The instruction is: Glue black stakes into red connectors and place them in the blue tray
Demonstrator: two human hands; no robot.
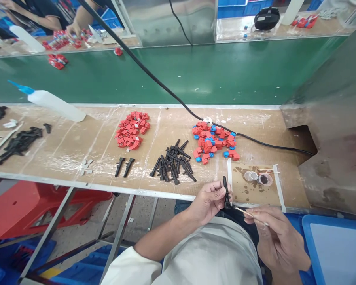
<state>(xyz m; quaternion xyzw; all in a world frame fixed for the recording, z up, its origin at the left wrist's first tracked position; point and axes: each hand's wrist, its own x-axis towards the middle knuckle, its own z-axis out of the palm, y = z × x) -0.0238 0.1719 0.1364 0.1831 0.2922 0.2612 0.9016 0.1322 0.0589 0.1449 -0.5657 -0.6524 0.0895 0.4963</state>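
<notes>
Just in front of the table edge, my left hand [209, 200] is closed on a small black plastic toy-gun-like part [226, 193], held upright. A thin wooden stick with a dark tip [242, 210] is pinched in my right hand [277, 237], its tip at the lower end of the black part. Near them on the table stand two small clear cups [264, 179], one with dark liquid, amid brown stains. More black parts [173, 162] lie in a pile to the left, with two set apart [124, 167]. Behind is a heap of red and blue pieces [215, 140].
Further left are red pieces [133, 130], small white bits [85, 167], a white bottle with blue nozzle [56, 103] and black parts [20, 142]. A black cable [154, 77] crosses the green belt [240, 71]. A metal housing [338, 118] stands right. Another person's hand [74, 29] is across.
</notes>
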